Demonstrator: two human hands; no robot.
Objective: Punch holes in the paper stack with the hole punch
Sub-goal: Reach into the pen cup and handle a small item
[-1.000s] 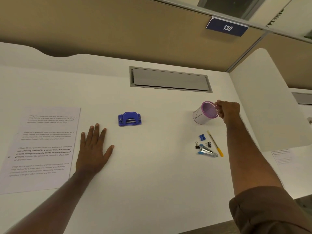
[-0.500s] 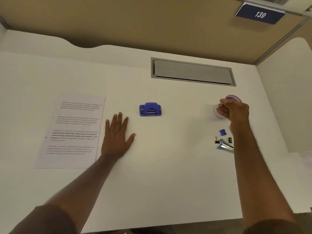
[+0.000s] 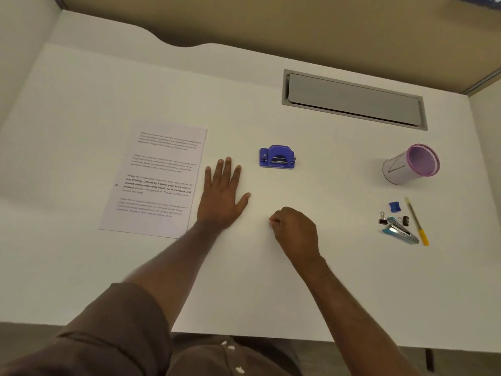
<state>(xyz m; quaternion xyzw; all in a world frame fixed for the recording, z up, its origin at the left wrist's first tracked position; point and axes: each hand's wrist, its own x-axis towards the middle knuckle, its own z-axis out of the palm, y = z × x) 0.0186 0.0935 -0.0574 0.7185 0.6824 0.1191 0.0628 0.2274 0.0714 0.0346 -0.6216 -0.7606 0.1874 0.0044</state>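
The left hand lies flat on the white desk, palm down, fingers spread a little and thumb out to the side. Just beside its little-finger edge sits the paper stack, printed side up, its long axis running away from the person and tilted slightly, top edge leaning right. The hand is not touching the sheets as far as I can see.

Just beyond the left fingertips and a bit to the right rests the blue hole punch, its long axis lying across the desk and its slot facing back toward the person. Bare desk separates it from the paper.

The right hand is curled into a loose fist near the left thumb; whether it pinches anything I cannot tell.

Well off to the right hand's far side stands a purple-rimmed cup, tipped over, and nearer, a stapler, binder clips, a small blue sharpener and a yellow pen.
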